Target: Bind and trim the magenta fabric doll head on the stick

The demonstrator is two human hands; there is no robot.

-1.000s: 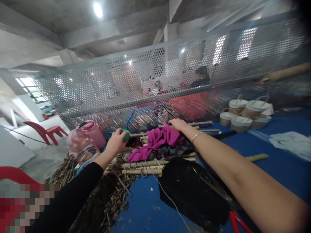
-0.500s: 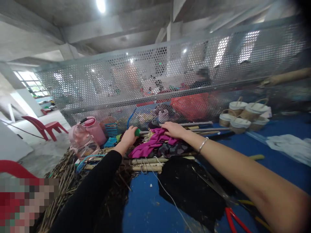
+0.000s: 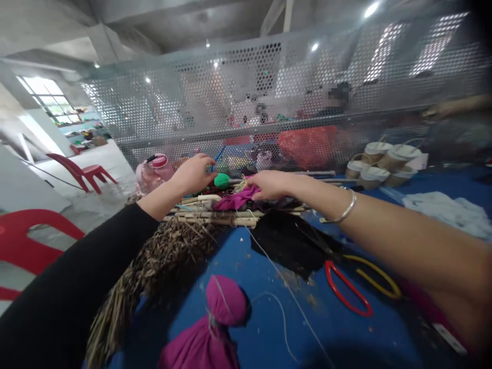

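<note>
My left hand (image 3: 195,174) is raised just left of a green ball-shaped end (image 3: 222,180) on a stick, its fingers curved but apart, with nothing visible in them. My right hand (image 3: 271,184) has its fingers closed on a crumpled magenta cloth (image 3: 240,197), which lies over a pile of sticks (image 3: 215,220). The fingertips are partly lost in the folds. Closer to me, a magenta cloth bundle (image 3: 226,301) with a rounded head is tied at its neck with string.
Scissors (image 3: 348,289) with one red and one yellow handle lie beside a black cloth (image 3: 284,241). Dry brushwood (image 3: 169,251) is heaped at left. Small baskets (image 3: 372,177) and white cloth (image 3: 448,212) lie at right. A perforated metal panel (image 3: 184,113) stands behind; red chairs (image 3: 34,230) at left.
My left hand has come off the green end and lifted up and left. My right hand stays at the magenta cloth. The view has shifted, bringing the tied magenta bundle into sight.
</note>
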